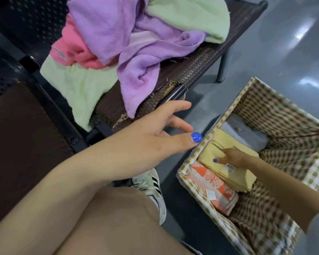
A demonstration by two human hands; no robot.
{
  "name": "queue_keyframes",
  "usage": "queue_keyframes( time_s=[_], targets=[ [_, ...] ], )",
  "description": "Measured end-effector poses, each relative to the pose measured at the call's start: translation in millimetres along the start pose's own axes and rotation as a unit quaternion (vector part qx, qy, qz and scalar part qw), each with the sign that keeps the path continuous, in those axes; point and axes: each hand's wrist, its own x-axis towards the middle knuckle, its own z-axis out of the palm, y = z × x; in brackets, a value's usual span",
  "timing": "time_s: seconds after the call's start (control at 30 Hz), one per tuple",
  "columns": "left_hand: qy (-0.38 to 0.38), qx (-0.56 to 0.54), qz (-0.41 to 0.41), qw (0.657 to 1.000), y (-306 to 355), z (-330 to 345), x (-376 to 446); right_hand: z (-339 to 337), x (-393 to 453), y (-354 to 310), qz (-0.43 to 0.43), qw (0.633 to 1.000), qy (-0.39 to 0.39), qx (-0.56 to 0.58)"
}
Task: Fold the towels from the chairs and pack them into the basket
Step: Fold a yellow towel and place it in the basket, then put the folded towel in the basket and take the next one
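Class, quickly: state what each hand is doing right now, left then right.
Left hand: open, fingers relaxed, holding nothing, beside the basket.
Right hand: grips the folded yellow towel inside the basket.

Head view, looking steeply down from a seated person

The single wide-angle camera faces forward and down, close over the person's own thigh [107,223] and forearms. It takes in a chair seat [191,70] at upper centre, the basket [206,142] on the floor at lower right, and bends straight edges near the frame's borders.
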Motion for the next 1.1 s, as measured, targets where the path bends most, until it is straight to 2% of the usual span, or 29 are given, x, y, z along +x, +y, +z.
queue_keyframes(
  time_s=[0.17,0.27,0.37,0.47,0.53,0.6,0.67,0.73,0.83,0.93,1.1],
  targets=[
    [-0.002,-0.012,0.003,1.000,-4.3,-3.2,-4.5,10.4,-10.1,-24.3,0.018,0.991,0.079,-0.107],
    [-0.007,-0.008,0.003,1.000,-5.8,-4.0,-6.3,20.6,-7.7,-29.1,0.058,0.995,0.050,-0.060],
    [-0.003,-0.003,-0.004,1.000,-5.2,-5.2,-7.8,25.0,-13.4,-36.4,0.089,0.988,0.025,-0.122],
    [0.008,-0.015,-0.011,1.000,-4.2,-8.2,-10.0,19.8,-24.4,-50.2,0.113,0.958,0.001,-0.263],
    [0.039,-0.028,-0.019,0.999,-3.1,-10.7,-13.3,14.3,-34.6,-60.9,0.149,0.921,-0.018,-0.359],
    [0.094,-0.052,-0.026,0.994,-4.1,-13.8,-18.0,18.2,-46.0,-66.3,0.138,0.867,0.011,-0.478],
    [0.165,-0.090,-0.036,0.981,-7.4,-20.6,-24.9,26.3,-57.5,-73.7,0.079,0.847,0.093,-0.517],
    [0.248,-0.134,-0.043,0.958,-11.3,-32.4,-33.6,27.6,-73.2,-87.6,0.007,0.867,0.178,-0.465],
    [0.350,-0.189,-0.030,0.917,-20.4,-51.5,-52.1,2.5,-107.6,-124.8,-0.063,0.875,0.291,-0.382],
    [0.392,-0.217,-0.011,0.894,-33.1,-68.4,-84.3,-15.8,-136.2,-151.3,-0.016,0.889,0.320,-0.328],
    [0.465,-0.196,-0.027,0.863,-60.2,-112.5,-154.4,-48.6,-192.4,-218.0,-0.035,0.898,0.385,-0.211]
  ],
)
